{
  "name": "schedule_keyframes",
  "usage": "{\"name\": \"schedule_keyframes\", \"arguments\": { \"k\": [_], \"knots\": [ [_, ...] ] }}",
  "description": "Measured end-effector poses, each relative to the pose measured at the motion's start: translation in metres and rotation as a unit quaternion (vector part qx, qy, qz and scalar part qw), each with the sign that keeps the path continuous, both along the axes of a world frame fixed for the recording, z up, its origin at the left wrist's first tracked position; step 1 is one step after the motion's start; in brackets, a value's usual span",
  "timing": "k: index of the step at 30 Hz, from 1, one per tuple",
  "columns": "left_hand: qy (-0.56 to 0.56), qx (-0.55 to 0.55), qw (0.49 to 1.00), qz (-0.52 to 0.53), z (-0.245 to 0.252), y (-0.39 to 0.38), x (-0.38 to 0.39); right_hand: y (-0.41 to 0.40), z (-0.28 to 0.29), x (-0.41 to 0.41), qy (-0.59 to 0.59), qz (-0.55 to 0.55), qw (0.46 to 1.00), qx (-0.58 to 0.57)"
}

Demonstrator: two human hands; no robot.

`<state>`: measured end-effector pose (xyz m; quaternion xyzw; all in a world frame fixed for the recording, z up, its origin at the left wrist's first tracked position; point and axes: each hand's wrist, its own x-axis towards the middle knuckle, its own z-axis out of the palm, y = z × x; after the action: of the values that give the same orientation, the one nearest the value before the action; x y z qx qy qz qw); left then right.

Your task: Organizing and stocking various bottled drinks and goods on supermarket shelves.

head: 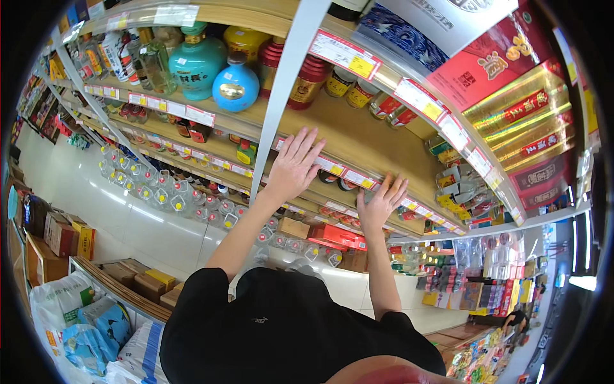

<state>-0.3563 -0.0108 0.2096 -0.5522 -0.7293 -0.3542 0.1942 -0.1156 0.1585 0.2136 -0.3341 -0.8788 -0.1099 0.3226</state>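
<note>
Both hands rest at the front edge of a wooden store shelf (pixel 364 139). My left hand (pixel 296 165) lies over the price-tag strip near the white upright post (pixel 283 96), fingers spread, holding nothing. Farther right, my right hand (pixel 382 201) touches the same strip (pixel 357 178) with its fingers apart and nothing in it. Behind them on this shelf stand a dark red ceramic jar (pixel 307 86), yellow-labelled glass jars (pixel 360 96) and red-labelled bottles (pixel 383 105). Left of the post are a blue round bottle (pixel 235 89) and a larger turquoise bottle (pixel 194 67).
Boxed bottles, red (pixel 484 67) and gold (pixel 523 110), fill the upper shelf at right. Large clear plastic jugs (pixel 163 182) line the floor below. A cart with bags (pixel 96 317) and cardboard boxes (pixel 153 285) stands lower left. Another person (pixel 517 321) is far off at right.
</note>
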Motion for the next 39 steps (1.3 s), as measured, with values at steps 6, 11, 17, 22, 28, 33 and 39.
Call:
{"name": "schedule_keyframes", "arguments": {
  "k": [6, 11, 17, 22, 28, 33, 39],
  "knots": [
    [0.006, -0.001, 1.000, 0.014, -0.006, -0.004, 0.011, 0.005, -0.012, -0.002, 0.014, -0.019, 1.000, 0.014],
    [-0.044, -0.118, 0.992, 0.028, -0.002, -0.027, 0.034, 0.006, -0.009, 0.009, 0.009, -0.003, 1.000, -0.005],
    [-0.064, -0.091, 0.992, 0.065, -0.030, -0.099, 0.075, 0.003, 0.002, 0.009, 0.044, 0.020, 0.999, -0.025],
    [-0.273, -0.357, 0.882, 0.139, -0.153, -0.245, 0.096, -0.015, 0.013, 0.033, 0.158, 0.143, 0.971, -0.113],
    [-0.477, -0.683, 0.548, 0.079, -0.300, -0.470, 0.156, -0.108, -0.110, 0.061, 0.258, 0.191, 0.882, -0.345],
    [-0.642, -0.562, 0.488, 0.185, -0.334, -0.561, 0.200, -0.181, -0.290, 0.147, -0.310, 0.182, 0.695, -0.622],
    [-0.574, -0.566, 0.557, 0.198, -0.384, -0.526, 0.145, -0.218, -0.444, 0.275, -0.196, 0.009, 0.510, -0.837]
  ]
}}
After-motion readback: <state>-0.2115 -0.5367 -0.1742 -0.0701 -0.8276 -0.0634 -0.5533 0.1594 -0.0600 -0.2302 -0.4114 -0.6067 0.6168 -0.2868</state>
